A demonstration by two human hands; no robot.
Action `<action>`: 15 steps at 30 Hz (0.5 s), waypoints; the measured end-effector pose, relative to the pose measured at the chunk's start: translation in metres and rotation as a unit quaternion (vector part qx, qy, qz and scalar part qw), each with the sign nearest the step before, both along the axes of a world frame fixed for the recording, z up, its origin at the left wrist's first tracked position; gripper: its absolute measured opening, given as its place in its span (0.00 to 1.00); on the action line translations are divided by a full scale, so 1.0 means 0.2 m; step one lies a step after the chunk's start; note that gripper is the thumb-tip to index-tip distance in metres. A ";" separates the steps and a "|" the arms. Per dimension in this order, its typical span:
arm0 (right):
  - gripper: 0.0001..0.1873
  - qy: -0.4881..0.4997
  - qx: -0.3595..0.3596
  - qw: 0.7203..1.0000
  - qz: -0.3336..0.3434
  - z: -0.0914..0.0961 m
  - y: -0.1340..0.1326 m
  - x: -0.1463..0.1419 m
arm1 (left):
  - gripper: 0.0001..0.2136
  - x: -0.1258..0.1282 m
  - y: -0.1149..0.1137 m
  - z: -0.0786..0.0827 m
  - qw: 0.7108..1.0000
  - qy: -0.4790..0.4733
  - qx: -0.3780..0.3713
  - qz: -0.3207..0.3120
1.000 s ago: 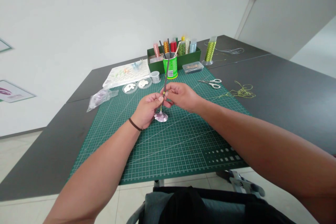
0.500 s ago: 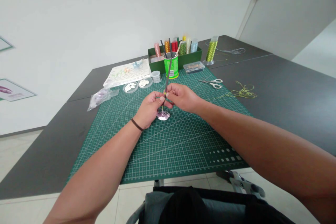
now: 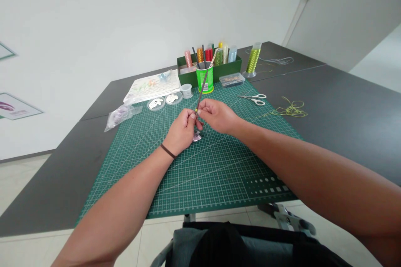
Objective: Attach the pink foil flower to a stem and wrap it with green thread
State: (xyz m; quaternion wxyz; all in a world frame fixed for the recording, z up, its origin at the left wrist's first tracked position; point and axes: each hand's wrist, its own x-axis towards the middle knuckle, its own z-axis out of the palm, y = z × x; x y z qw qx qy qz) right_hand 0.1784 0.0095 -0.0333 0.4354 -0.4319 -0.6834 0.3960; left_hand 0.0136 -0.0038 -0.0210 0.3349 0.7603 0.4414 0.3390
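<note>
A thin dark rod (image 3: 202,89) stands tilted in front of me, its upper end leaning right, with a small band of yellow-green thread around its lower part. My left hand (image 3: 184,128) is closed around the rod's lower end. Close against it, my right hand (image 3: 217,115) pinches the rod at the thread band. Below my left hand a shiny pale purple flower-like piece (image 3: 196,136) shows, mostly hidden by that hand. The exact fingertip contact is too small to make out.
A green cutting mat (image 3: 200,175) covers the table. Beyond my hands stand a green can (image 3: 205,81), a box of thread spools (image 3: 188,77) and a yellow-green spool (image 3: 253,59). Scissors (image 3: 257,99) and tangled thread (image 3: 291,108) lie right; dishes (image 3: 156,104) and a plastic bag (image 3: 120,116) left.
My left hand has turned and shifted slightly right, covering more of the purple piece. The rod leans a little further right. My right hand has barely moved and still pinches it.
</note>
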 end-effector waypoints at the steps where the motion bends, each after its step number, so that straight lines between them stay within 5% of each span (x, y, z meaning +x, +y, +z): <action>1: 0.06 0.004 0.002 1.000 0.003 0.00 0.00 0.00 | 0.08 0.00 0.00 0.00 1.000 -0.001 0.001 -0.004; 8: 0.05 -0.017 0.002 1.000 -0.005 0.02 -0.02 0.00 | 0.06 -0.01 0.01 -0.02 0.999 -0.016 -0.028 -0.012; 15: 0.04 -0.044 0.036 0.995 -0.083 0.03 -0.02 0.00 | 0.07 -0.01 0.03 0.00 0.996 -0.012 0.032 0.087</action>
